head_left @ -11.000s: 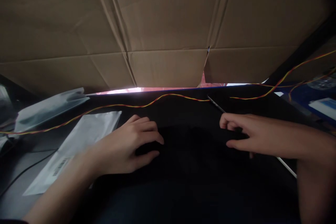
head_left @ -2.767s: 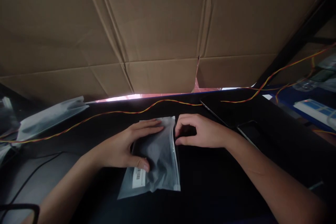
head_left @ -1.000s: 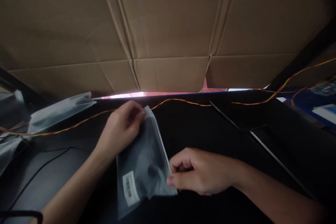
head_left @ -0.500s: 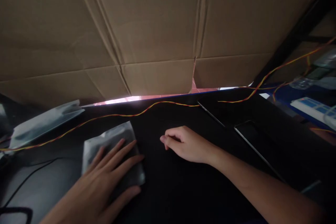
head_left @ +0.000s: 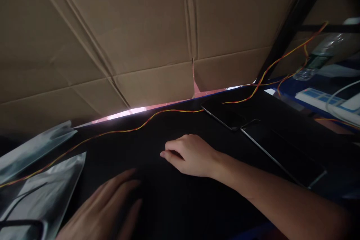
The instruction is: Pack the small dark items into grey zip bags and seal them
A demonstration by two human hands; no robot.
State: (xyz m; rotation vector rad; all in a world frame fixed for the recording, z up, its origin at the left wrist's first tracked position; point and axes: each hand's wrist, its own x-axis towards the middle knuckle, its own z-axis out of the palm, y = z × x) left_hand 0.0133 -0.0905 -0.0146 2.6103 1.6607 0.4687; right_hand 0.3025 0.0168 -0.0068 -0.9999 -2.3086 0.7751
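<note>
My left hand [head_left: 105, 204] is blurred over the dark tabletop at the bottom, its fingers stretched out and slightly apart, with nothing visible in them. To its left lies a flat grey translucent plastic bag [head_left: 53, 191], cut off by the frame's lower edge; the hand is off most of it. My right hand [head_left: 188, 154] rests on the black surface near the middle, fingers loosely curled and thumb against them; no object shows in it. Right of that hand lie two thin dark phone-like slabs, a smaller one [head_left: 225, 115] and a longer one with a silvery edge [head_left: 284, 153].
Another plastic bag [head_left: 36, 150] lies at the far left. A twisted red-yellow wire [head_left: 157, 113] crosses the table's back. Tall cardboard [head_left: 146, 26] stands behind. At right are a clear bottle [head_left: 317, 58] and a blue-white box [head_left: 317, 97]. A dark curved frame [head_left: 25, 225] shows lower left.
The grey bag under my left hand has shifted left, and that hand has come off it, moving lower. My right hand stays curled. The view has turned slightly right.
</note>
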